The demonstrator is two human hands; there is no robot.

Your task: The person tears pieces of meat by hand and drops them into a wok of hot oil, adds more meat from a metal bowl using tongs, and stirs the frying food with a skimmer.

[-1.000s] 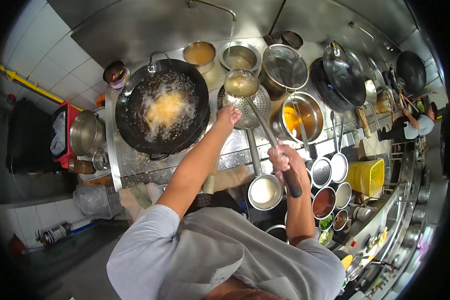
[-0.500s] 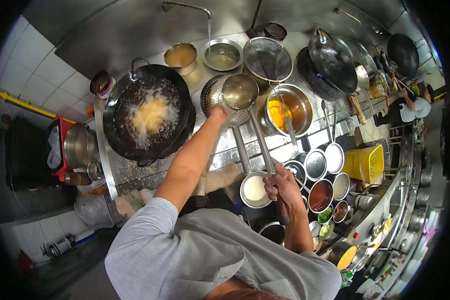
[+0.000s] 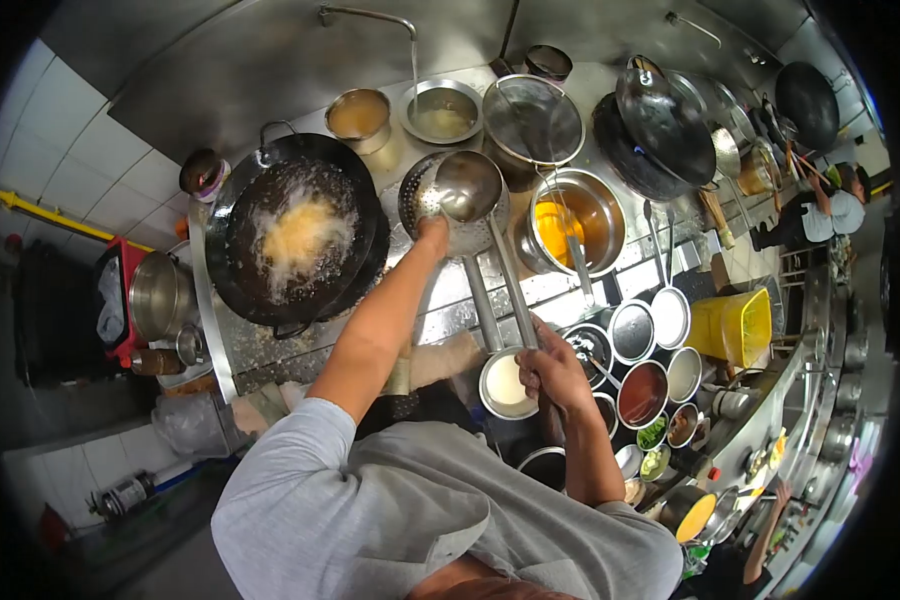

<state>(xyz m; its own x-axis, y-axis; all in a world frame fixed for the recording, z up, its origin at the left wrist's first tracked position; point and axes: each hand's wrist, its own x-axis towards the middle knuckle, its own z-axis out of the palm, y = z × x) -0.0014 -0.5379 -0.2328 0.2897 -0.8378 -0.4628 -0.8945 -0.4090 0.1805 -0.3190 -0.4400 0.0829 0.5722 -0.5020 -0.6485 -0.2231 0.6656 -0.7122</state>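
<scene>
My right hand (image 3: 558, 375) is wrapped around the long handle of a metal ladle (image 3: 470, 185). The ladle's bowl is over a perforated skimmer (image 3: 420, 190), overlapping it. At the skimmer's near rim, beside the ladle bowl, my left hand (image 3: 432, 235) has its fingers curled in; whatever they grip is hidden. To the left, a black wok (image 3: 235, 240) holds bubbling oil with a golden, frothing mass (image 3: 305, 235) in the middle. Below my right hand's fingers, a pot of creamy white liquid (image 3: 507, 385) stands beside the ladle handle.
Water runs from a tap (image 3: 410, 25) into a metal bowl (image 3: 407, 115). A steel pot (image 3: 610, 225) with orange liquid and a wire strainer (image 3: 575, 130) stand behind. Several seasoning bowls, including red sauce (image 3: 642, 392), line the right. Beyond are a yellow bin (image 3: 735, 325) and a co-worker (image 3: 820, 210).
The ladle bowl has shifted slightly left and tilted, showing a darker inside. My right hand has moved a little up and left. Another person's arm has appeared at the lower right.
</scene>
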